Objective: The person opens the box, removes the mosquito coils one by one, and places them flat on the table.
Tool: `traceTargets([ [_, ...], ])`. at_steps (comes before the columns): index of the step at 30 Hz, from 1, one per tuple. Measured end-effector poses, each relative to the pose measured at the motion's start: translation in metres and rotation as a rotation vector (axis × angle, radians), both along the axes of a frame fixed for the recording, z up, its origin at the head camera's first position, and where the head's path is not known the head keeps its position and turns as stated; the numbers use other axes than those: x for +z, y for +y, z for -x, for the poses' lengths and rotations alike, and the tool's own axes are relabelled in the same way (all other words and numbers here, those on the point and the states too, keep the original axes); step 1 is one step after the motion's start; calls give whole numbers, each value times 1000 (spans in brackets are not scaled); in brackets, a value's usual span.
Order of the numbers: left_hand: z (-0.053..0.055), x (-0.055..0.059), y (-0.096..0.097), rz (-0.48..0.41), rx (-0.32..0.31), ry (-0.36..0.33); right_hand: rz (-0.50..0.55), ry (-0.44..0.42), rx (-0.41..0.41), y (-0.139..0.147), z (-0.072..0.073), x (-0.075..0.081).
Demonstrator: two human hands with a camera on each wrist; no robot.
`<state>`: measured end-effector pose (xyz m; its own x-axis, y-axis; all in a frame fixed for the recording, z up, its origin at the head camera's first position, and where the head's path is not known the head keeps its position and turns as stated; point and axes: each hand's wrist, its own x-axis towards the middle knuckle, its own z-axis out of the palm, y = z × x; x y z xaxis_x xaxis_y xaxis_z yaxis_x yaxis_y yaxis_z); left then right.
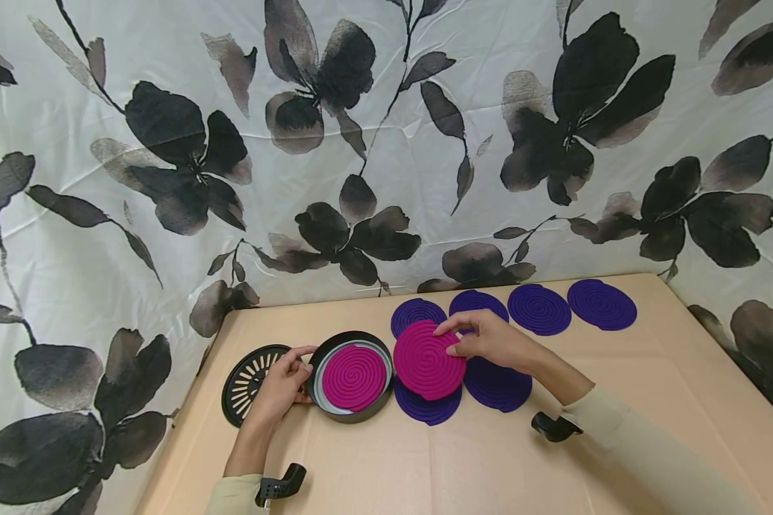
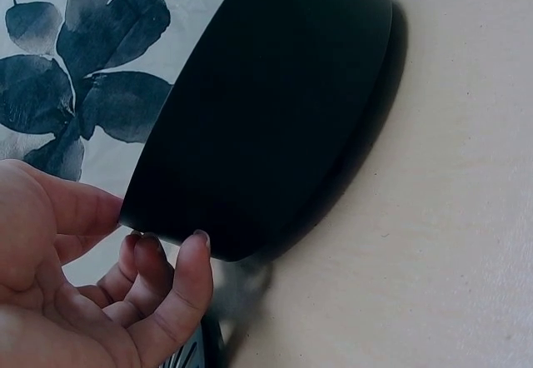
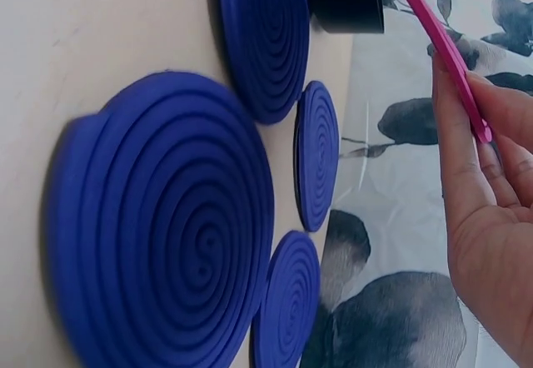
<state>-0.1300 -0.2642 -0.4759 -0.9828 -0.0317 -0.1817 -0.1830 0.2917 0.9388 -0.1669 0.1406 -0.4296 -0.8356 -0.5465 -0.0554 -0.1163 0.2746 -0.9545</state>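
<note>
My right hand (image 1: pixel 489 336) pinches a pink mosquito coil (image 1: pixel 428 361) at its upper right edge, between thumb and fingers. In the right wrist view this coil (image 3: pixel 441 43) appears nearly edge-on, raised above the purple coils. My left hand (image 1: pixel 280 386) grips the left side of a round black tin (image 1: pixel 354 416), fingers at its rim. Another pink coil (image 1: pixel 354 378) lies inside the tin, within a pale grey inner ring. The tin's dark outer wall (image 2: pixel 258 110) fills the middle of the left wrist view. Left of the tin, partly behind my hand, lies a black slotted lid (image 1: pixel 241 375).
Several purple coils lie on the right, among them one (image 1: pixel 499 386) under my right hand and one (image 1: pixel 602 304) at the far end. The light tabletop (image 1: pixel 477 465) meets a floral cloth (image 1: pixel 386 157) at the back. Each wrist carries a black device (image 1: pixel 282 483).
</note>
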Motion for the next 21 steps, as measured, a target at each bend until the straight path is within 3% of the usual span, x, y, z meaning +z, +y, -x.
traceTargets([
  [15,1,4,0,9,7,-13,0,-25,-25,41,1,3],
  [21,1,7,2,25,7,-15,-66,-10,-72,58,2,2],
])
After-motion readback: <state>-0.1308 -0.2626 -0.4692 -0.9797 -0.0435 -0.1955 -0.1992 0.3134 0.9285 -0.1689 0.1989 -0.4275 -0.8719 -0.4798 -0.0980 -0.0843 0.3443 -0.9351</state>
